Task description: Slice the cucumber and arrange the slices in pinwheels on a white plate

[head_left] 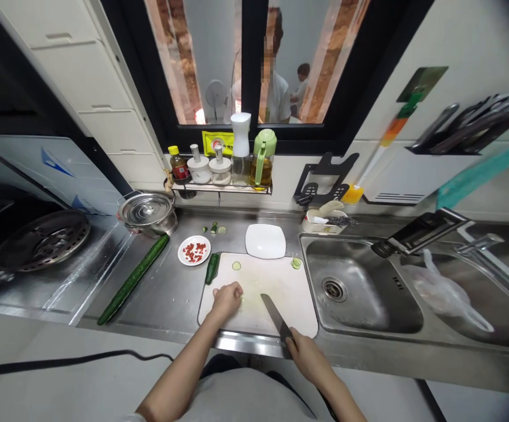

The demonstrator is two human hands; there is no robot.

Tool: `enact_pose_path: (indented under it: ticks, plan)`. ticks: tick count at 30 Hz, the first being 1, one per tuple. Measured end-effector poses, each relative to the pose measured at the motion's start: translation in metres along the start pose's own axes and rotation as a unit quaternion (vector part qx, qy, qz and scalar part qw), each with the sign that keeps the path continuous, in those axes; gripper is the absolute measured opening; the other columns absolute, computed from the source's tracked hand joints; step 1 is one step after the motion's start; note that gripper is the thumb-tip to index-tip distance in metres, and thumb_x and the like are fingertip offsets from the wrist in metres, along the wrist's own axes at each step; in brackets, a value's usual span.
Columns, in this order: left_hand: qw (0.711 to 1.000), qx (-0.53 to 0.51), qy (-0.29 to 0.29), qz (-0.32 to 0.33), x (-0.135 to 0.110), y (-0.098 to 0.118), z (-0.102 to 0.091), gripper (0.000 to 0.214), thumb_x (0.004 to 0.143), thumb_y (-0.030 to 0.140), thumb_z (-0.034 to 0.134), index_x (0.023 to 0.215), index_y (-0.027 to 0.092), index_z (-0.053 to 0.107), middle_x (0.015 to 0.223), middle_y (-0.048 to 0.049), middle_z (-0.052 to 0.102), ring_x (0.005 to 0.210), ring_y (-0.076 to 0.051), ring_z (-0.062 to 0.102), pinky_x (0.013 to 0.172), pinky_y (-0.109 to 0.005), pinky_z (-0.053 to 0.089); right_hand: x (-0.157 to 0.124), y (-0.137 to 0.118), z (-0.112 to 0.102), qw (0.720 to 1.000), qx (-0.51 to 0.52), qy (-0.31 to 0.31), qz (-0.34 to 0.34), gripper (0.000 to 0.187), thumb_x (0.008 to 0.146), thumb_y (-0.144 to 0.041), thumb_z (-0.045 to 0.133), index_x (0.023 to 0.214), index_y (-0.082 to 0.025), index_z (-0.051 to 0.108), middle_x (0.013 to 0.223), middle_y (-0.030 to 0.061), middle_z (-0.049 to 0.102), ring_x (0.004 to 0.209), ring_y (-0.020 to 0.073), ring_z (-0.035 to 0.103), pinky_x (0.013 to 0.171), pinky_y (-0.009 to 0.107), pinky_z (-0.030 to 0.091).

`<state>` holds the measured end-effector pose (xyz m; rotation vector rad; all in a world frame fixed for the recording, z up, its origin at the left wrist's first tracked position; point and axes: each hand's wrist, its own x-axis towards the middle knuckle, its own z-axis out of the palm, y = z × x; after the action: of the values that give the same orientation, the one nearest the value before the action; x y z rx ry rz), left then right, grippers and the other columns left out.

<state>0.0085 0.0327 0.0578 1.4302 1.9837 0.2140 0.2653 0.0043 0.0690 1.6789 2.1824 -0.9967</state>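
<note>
My right hand point(309, 356) grips a kitchen knife point(276, 316) by its handle, the blade pointing up and left over the white cutting board point(298, 299). With curled fingers, my left hand point(228, 300) rests at the board's left part; what it holds, if anything, is hidden. A cucumber slice point(236, 265) lies just beyond that hand. Cut cucumber bits point(296, 263) sit at the board's far right corner. Along the left edge is a short cucumber piece point(212, 268). A long whole cucumber point(133, 280) lies farther left on the steel counter.
A plate of chopped red pieces point(194, 251) and an empty white plate point(265, 241) stand behind the board. A lidded steel pot point(147, 212) is at the back left. The sink point(359, 287) and faucet point(430, 231) are on the right. A seasoning rack point(223, 188) hangs below the window.
</note>
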Motion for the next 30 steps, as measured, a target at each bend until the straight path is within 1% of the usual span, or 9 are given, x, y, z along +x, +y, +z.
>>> enact_pose_path:
  ticks: [3, 7, 10, 13, 17, 21, 23, 26, 30]
  plan:
    - [1.0, -0.021, 0.011, -0.008, -0.006, -0.017, -0.01, 0.015, 0.079, 0.02, 0.051, 0.09, 0.024, 0.06, 0.093, 0.0014, 0.07, 0.087, -0.015, 0.061, 0.085, -0.033, 0.032, 0.001, -0.001, -0.006, 1.0, -0.013, 0.007, 0.011, 0.031, 0.095, -0.026, 0.031, 0.111, -0.016, 0.056, 0.098, 0.0122, 0.069, 0.095, 0.0225, 0.064, 0.072, 0.026, 0.036]
    - [0.999, 0.017, 0.022, -0.046, -0.004, -0.036, -0.021, 0.016, 0.08, 0.018, 0.05, 0.091, 0.024, 0.06, 0.094, -0.0007, 0.07, 0.092, -0.017, 0.061, 0.085, -0.033, 0.032, 0.0, -0.008, -0.012, 1.0, -0.015, 0.015, 0.006, 0.029, 0.096, -0.026, 0.032, 0.109, -0.016, 0.056, 0.097, 0.0118, 0.069, 0.093, 0.0212, 0.063, 0.07, 0.025, 0.034]
    - [0.996, 0.056, 0.031, -0.059, -0.002, -0.045, -0.023, 0.02, 0.08, 0.013, 0.048, 0.092, 0.023, 0.06, 0.096, -0.0026, 0.07, 0.097, -0.019, 0.06, 0.085, -0.035, 0.032, 0.0, -0.013, -0.013, 0.999, -0.028, 0.016, -0.002, 0.029, 0.096, -0.026, 0.031, 0.108, -0.016, 0.055, 0.097, 0.0118, 0.069, 0.092, 0.0212, 0.063, 0.068, 0.025, 0.033]
    - [0.994, 0.079, 0.054, -0.051, 0.002, -0.048, -0.022, 0.021, 0.079, 0.017, 0.051, 0.096, 0.024, 0.06, 0.104, -0.0052, 0.067, 0.103, -0.022, 0.057, 0.086, -0.036, 0.033, 0.002, -0.016, -0.011, 0.999, -0.039, 0.017, -0.002, 0.029, 0.096, -0.026, 0.031, 0.108, -0.017, 0.055, 0.097, 0.0109, 0.069, 0.093, 0.0209, 0.063, 0.068, 0.025, 0.033]
    - [0.995, 0.058, 0.079, -0.034, 0.02, -0.039, -0.02, 0.028, 0.08, 0.022, 0.052, 0.106, 0.026, 0.06, 0.11, -0.0058, 0.064, 0.104, -0.022, 0.056, 0.087, -0.036, 0.035, 0.005, -0.018, -0.007, 0.999, -0.033, 0.025, 0.001, 0.029, 0.096, -0.026, 0.032, 0.112, -0.016, 0.054, 0.098, 0.0117, 0.069, 0.094, 0.0205, 0.063, 0.069, 0.025, 0.033]
    - [0.991, 0.049, 0.118, -0.025, 0.056, -0.019, -0.023, 0.042, 0.083, 0.028, 0.051, 0.125, 0.028, 0.052, 0.12, -0.0087, 0.058, 0.111, -0.024, 0.053, 0.089, -0.037, 0.037, 0.006, -0.021, -0.006, 0.999, -0.032, 0.039, 0.001, 0.028, 0.096, -0.026, 0.033, 0.109, -0.016, 0.055, 0.097, 0.0121, 0.069, 0.092, 0.0206, 0.063, 0.069, 0.025, 0.032]
    - [0.99, 0.068, 0.12, -0.018, 0.072, -0.01, -0.024, 0.044, 0.084, 0.03, 0.049, 0.128, 0.028, 0.051, 0.124, -0.0109, 0.055, 0.114, -0.026, 0.052, 0.091, -0.038, 0.037, 0.006, -0.023, -0.006, 0.998, -0.036, 0.044, -0.002, 0.027, 0.096, -0.027, 0.032, 0.106, -0.016, 0.056, 0.095, 0.0115, 0.069, 0.091, 0.0206, 0.063, 0.068, 0.026, 0.032]
    - [0.991, 0.097, 0.094, -0.004, 0.089, -0.002, -0.026, 0.037, 0.084, 0.025, 0.049, 0.119, 0.026, 0.057, 0.123, -0.0127, 0.055, 0.114, -0.026, 0.051, 0.092, -0.04, 0.035, 0.004, -0.025, -0.007, 0.998, -0.034, 0.053, -0.003, 0.026, 0.097, -0.027, 0.033, 0.105, -0.017, 0.055, 0.094, 0.0101, 0.069, 0.09, 0.0198, 0.063, 0.068, 0.025, 0.031]
    - [0.992, 0.099, 0.074, 0.012, 0.097, 0.0, -0.029, 0.022, 0.079, 0.017, 0.051, 0.098, 0.022, 0.063, 0.112, -0.0106, 0.063, 0.111, -0.024, 0.053, 0.091, -0.039, 0.034, 0.001, -0.024, -0.009, 0.998, -0.034, 0.06, 0.009, 0.025, 0.096, -0.027, 0.033, 0.104, -0.017, 0.055, 0.093, 0.0094, 0.068, 0.089, 0.0193, 0.062, 0.067, 0.025, 0.03]
